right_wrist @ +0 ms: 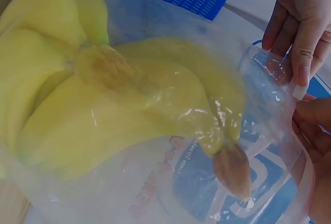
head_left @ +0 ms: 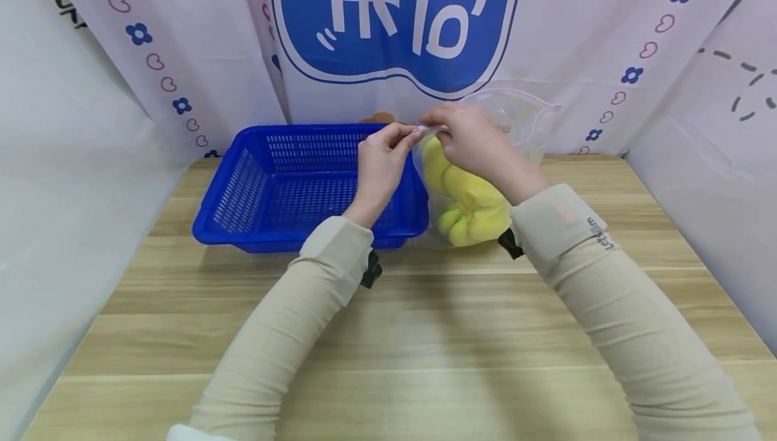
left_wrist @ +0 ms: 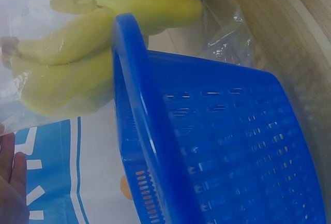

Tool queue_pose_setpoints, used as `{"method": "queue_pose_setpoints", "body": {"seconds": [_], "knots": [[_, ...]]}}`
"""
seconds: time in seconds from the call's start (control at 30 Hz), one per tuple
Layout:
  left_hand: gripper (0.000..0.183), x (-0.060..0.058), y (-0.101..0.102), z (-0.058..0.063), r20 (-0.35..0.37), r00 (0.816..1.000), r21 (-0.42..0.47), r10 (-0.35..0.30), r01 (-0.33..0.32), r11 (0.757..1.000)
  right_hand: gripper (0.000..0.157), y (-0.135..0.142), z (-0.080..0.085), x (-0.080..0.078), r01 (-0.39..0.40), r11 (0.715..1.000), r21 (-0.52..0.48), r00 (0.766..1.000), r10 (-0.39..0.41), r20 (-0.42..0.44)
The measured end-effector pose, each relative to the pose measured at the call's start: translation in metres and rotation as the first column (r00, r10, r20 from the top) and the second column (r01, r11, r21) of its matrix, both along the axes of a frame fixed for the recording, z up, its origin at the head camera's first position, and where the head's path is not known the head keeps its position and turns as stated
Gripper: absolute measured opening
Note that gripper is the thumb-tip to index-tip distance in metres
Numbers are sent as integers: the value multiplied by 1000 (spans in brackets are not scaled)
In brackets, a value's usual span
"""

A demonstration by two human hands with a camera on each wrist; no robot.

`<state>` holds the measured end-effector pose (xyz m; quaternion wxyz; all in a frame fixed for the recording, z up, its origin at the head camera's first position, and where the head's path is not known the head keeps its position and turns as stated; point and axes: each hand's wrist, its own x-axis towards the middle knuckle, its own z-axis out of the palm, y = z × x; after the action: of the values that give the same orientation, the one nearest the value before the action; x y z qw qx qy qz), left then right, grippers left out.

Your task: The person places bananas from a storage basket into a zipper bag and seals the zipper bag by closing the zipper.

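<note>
A clear zip-top bag (head_left: 522, 110) stands at the back of the table with yellow bananas (head_left: 479, 201) inside. My left hand (head_left: 384, 161) pinches the bag's top left corner between thumb and fingers. Right beside it, my right hand (head_left: 470, 137) grips the same top edge, fingers curled over it. In the right wrist view, both hands meet at the pale zip strip (right_wrist: 299, 90), and the banana bunches (right_wrist: 119, 110) show through the plastic, brown stem ends included. Toward the right, the bag's pink-edged mouth gapes.
A blue plastic basket (head_left: 309, 237) with slotted walls stands left of the bag, its right rim close against the plastic. Nothing shows inside it. The wooden table (head_left: 425, 360) reaches back to a printed white curtain (head_left: 206, 36), with white sheets on both sides.
</note>
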<state>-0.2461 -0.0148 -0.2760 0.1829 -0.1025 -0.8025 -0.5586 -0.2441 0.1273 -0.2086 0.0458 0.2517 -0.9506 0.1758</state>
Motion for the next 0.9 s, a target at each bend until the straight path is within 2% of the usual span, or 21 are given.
{"method": "queue_pose_setpoints", "body": {"seconds": [0.3,0.53,0.9], "knots": [[24,0,2,1,2,1000,6,-1,1,1000,26,2,-3,-2,4,1000,-31,1000,-5,-31],[24,1,4,2,23,999,9,-28,27,1000,20,3,-4,-5,17,999,-42,998,-19,-53],[23,1,5,4,45,998,21,-54,53,998,21,6,2,-4,63,996,-58,998,-63,13]]}}
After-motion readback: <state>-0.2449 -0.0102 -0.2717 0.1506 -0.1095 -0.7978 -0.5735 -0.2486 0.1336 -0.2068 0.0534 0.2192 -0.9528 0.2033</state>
